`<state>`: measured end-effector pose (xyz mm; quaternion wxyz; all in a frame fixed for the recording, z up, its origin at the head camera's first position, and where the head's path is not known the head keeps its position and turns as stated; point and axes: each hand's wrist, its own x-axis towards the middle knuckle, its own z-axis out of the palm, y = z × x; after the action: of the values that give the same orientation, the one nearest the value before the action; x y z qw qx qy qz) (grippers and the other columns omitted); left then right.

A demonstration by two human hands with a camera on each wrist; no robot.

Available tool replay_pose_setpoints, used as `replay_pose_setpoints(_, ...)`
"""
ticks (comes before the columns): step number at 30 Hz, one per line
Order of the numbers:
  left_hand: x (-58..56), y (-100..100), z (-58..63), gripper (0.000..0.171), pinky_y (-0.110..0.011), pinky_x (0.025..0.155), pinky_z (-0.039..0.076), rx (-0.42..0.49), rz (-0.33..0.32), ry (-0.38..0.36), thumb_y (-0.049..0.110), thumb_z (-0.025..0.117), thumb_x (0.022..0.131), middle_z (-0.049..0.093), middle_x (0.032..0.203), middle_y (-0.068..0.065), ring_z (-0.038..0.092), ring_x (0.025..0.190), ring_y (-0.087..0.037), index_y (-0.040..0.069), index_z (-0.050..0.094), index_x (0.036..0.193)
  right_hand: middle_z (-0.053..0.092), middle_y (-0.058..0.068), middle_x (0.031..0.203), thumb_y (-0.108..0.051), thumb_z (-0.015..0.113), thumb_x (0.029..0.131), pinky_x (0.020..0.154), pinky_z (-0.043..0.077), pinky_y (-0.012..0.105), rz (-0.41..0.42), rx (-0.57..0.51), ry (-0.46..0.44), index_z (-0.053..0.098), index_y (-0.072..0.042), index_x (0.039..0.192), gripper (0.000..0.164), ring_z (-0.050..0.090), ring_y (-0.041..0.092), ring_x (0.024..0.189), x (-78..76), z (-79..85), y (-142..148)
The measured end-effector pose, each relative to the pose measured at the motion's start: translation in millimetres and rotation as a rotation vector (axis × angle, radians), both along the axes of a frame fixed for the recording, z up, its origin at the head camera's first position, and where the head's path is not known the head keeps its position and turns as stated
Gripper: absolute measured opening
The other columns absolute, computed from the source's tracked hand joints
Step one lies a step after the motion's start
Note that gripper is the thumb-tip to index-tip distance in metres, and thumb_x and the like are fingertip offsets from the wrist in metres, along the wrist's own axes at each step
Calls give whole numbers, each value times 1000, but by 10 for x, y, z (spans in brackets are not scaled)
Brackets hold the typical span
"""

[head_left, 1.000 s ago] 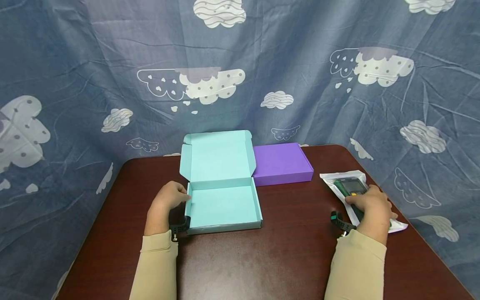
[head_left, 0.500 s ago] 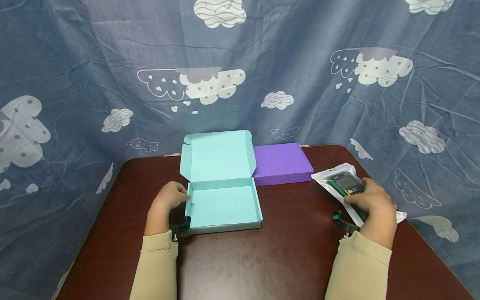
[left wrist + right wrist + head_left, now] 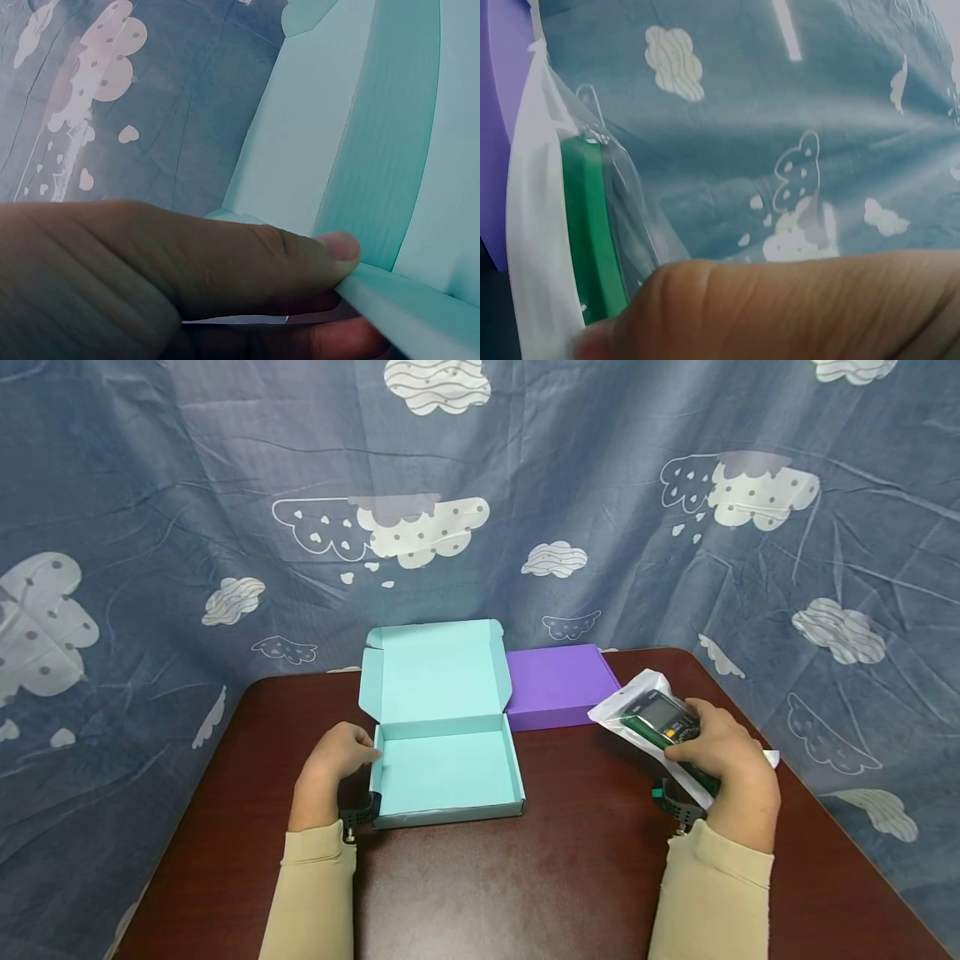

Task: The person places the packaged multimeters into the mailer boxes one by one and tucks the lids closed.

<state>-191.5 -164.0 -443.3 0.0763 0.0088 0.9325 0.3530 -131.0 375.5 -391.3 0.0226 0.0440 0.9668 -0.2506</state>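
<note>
Right fingers [image 3: 705, 708] and thumb [image 3: 684, 750] — bagged device [image 3: 660, 713] between

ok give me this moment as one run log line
left hand: pinches left wall of open teal box | right hand: holds bagged gadget | purple box: closed, beside teal box

R hand [image 3: 727, 747] hid lower pt of bagged device [image 3: 658, 712]; keypad txt [image 3: 681, 729] was too sm to read. Purple box [image 3: 493, 135] ran off R-wrist cam's L edge.

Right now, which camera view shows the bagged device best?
The head view: the bagged device shows its screen and buttons there. The right wrist view catches mostly its green side; the left wrist view, none.
</note>
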Motion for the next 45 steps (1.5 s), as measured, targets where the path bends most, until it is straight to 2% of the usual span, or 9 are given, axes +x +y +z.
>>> replay_pose_setpoints(3,1,1,-2,15,-37,61,44,0,2,-1,10,74,91,63,77,-8,55,72,-24,3,70,79,46,34,132,-24,81,77,84,41,61,45,22,16,30,8,152,96,50,47,106,-47,5,-76)
replay_pose_setpoints(10,-9,1,-18,15,-37,61,44,3,5,-5,10,74,91,62,78,-9,54,72,-24,3,69,79,50,33,129,-21,83,75,89,31,71,109,33,53,36,5,150,93,49,47,106,-100,46,-275)
replay_pose_setpoints(19,3,4,-13,13,-38,62,45,3,5,-11,10,74,92,64,81,-10,54,74,-25,2,70,82,52,29,128,-19,86,75,90,30,67,144,36,60,39,2,150,91,48,44,106,-130,95,-509)
replay_pose_setpoints(26,9,13,-6,13,-37,62,45,3,8,-5,10,74,91,64,80,-10,55,74,-25,1,70,83,50,29,133,-16,85,73,93,27,69,190,50,71,41,2,150,91,48,45,109,-122,122,-670)
replay_pose_setpoints(33,0,10,-10,13,-37,62,45,0,6,-10,10,74,92,64,81,-10,55,73,-25,1,71,83,51,28,136,-12,86,70,104,12,80,231,50,83,46,-1,149,89,48,47,117,-120,130,-824)
replay_pose_setpoints(39,-9,6,-12,14,-37,62,44,-3,4,-9,10,74,91,64,81,-10,54,73,-25,2,70,82,55,24,137,-9,86,68,107,13,76,275,42,95,49,-5,148,88,51,41,118,-111,128,-935)
replay_pose_setpoints(45,-16,1,-17,14,-37,62,44,-3,0,-8,10,75,91,64,81,-10,54,72,-24,2,70,82,59,22,134,-7,87,64,104,19,74,324,33,122,53,-4,144,88,54,40,116,-119,118,-1028)
